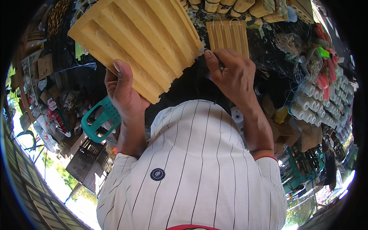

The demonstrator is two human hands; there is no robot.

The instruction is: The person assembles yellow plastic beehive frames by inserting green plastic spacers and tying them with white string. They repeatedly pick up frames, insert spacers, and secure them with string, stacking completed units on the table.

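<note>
My left hand (124, 86) grips the lower left edge of a large yellow ridged sheet (140, 42), its thumb lying on top. Long parallel grooves run across the sheet, and its lower right edge is ragged. At that edge my right hand (233, 73) is closed around a small blade, its grey tip (202, 50) touching or very near the sheet. Most of the blade is hidden by the fingers. Behind the right hand is a smaller yellow grooved panel (229, 36) with white cords at its top.
Yellowish blocks (241, 7) line the far side of a dark work surface. White rolls (312, 99) and red bundles (332, 74) are stacked at right. A green plastic chair (92, 124) stands at left, with cardboard boxes (43, 66) beyond. A brown carton (285, 132) sits by my right elbow.
</note>
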